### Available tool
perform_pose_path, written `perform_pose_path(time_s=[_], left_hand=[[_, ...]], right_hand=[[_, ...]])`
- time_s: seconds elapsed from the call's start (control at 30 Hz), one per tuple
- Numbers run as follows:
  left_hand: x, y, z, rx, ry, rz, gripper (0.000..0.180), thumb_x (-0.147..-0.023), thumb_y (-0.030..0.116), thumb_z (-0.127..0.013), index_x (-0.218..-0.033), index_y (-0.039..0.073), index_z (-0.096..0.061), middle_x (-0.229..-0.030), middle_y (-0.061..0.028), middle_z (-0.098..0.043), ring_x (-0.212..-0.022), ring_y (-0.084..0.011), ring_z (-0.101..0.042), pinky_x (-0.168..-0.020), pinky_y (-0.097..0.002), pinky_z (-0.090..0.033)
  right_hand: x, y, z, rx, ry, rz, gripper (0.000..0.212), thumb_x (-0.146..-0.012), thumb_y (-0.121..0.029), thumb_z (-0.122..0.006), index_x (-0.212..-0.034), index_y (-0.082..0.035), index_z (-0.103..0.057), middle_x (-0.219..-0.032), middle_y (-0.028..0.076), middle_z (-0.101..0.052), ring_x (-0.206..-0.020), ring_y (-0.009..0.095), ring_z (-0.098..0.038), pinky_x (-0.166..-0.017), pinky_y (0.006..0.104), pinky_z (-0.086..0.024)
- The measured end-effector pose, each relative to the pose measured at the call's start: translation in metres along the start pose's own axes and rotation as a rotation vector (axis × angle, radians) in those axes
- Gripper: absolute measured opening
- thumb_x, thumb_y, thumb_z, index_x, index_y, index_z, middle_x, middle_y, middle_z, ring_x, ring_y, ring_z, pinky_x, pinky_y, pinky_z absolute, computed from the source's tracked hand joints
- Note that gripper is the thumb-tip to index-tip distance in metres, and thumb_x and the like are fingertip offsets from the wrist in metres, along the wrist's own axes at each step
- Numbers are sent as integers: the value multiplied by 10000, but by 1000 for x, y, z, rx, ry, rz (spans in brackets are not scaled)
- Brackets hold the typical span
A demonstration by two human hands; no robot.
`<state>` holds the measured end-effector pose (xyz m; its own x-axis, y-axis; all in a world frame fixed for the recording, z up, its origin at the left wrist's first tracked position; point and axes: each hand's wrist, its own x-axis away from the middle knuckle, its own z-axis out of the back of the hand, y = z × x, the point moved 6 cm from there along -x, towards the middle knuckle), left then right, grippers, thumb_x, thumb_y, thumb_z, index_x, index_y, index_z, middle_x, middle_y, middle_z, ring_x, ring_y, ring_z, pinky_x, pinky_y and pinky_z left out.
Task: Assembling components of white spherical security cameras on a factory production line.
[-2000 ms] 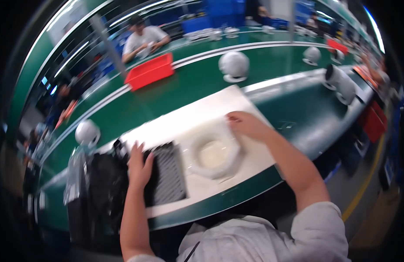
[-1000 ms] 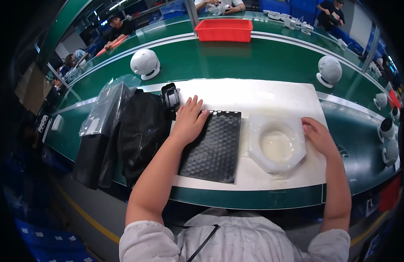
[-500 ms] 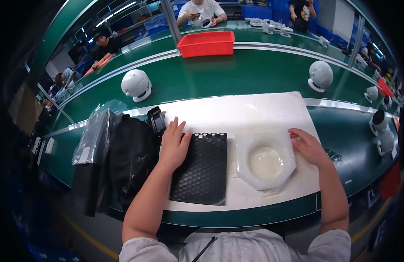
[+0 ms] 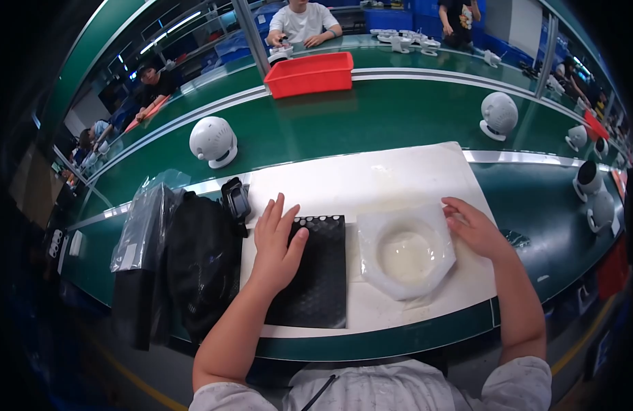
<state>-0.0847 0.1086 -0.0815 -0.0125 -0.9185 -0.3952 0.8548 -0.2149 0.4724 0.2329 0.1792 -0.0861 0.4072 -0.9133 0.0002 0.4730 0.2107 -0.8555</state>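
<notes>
The left hand [image 4: 276, 241] lies flat, fingers spread, on a thin black bubble-textured pouch [image 4: 315, 274] on the white surface [image 4: 357, 181]. The right hand [image 4: 475, 228], open, touches a translucent white moulded foam insert [image 4: 405, 250]. Both look light and flexible; best lifted by the edges.

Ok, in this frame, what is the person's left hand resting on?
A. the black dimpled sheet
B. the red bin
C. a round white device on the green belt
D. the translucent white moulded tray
A: the left hand lies flat, fingers spread, on the black dimpled sheet, while the right hand touches the edge of the translucent white moulded tray.
</notes>
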Motion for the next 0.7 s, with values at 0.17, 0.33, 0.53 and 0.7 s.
perform_pose_path(time_s=[0.17,0.33,0.53,0.7], left_hand=[[-1,-2,7,-5,-12,-4,415,-831,241,-488,-1194,48,-429,-1352,-178,-245,-1247,-337,-218,-1010,-414,-155],[-7,-59,4,340,-47,218,518,-758,237,-606,-1197,35,-422,-1299,-176,-337,-1205,-291,-317,-985,-353,-255],[-10,-43,6,227,-178,187,508,-675,227,-686,-1107,33,-503,-1106,-144,-497,-1050,-270,-464,-898,-335,-357],[-9,-33,14,213,-99,169,461,-654,207,-702,-1049,39,-535,-1014,-123,-523,-974,-250,-488,-846,-322,-381]], right_hand=[[1,1,2,6,14,-15,359,-834,-76,-476,-1184,-14,-424,-1099,133,-506,-1040,206,-477,-890,293,-368],[1,-2,1,46,11,5,372,-821,-69,-495,-1183,-14,-426,-1119,135,-499,-1061,216,-470,-904,296,-360],[3,-2,4,83,17,21,390,-808,-74,-517,-1183,-15,-427,-1123,135,-499,-1069,215,-465,-906,297,-359],[3,0,3,71,35,37,395,-800,-73,-527,-1180,-23,-432,-1123,128,-501,-1070,214,-463,-910,297,-355]])
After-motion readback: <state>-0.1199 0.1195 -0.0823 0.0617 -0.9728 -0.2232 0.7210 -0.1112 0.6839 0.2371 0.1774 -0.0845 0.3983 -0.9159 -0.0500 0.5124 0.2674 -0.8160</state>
